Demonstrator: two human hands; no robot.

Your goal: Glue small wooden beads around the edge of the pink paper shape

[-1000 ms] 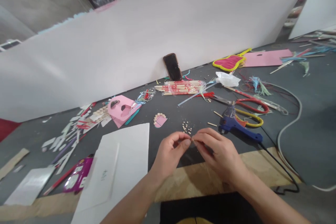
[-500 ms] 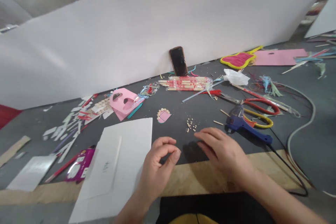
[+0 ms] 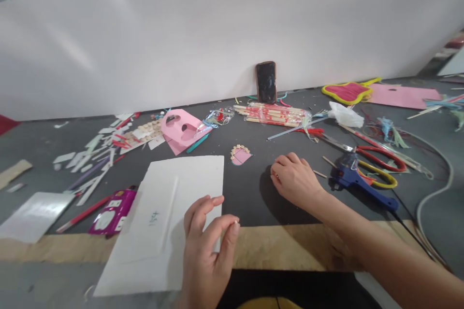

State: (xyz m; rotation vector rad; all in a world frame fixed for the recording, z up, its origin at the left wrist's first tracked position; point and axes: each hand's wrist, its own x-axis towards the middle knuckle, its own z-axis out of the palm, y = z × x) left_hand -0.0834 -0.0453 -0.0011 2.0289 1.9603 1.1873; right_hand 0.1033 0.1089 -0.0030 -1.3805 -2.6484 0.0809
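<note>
A white panel [image 3: 181,34] rises behind the dark table [image 3: 250,198], on the far side of the beaded pink patch [image 3: 241,157]. A white board [image 3: 203,174] lies to the near left of the patch. The person's left hand [image 3: 213,236] is raised on the near side of the patch, thumb and forefinger pinching a tiny pale piece [image 3: 236,222], the other fingers loosely bent. The right hand [image 3: 295,176] is right of the patch and a little nearer, fingers curled down at the tabletop; whether they grip anything cannot be told. Well to the patch's right lie scissors [image 3: 340,145] and a blue glue gun [image 3: 362,187]. Wrapped sticks [image 3: 275,115] lie beyond the patch, and farther back a phone [image 3: 266,82] leans upright. Small pale beads [image 3: 234,151] line the patch's far and left edges.
</note>
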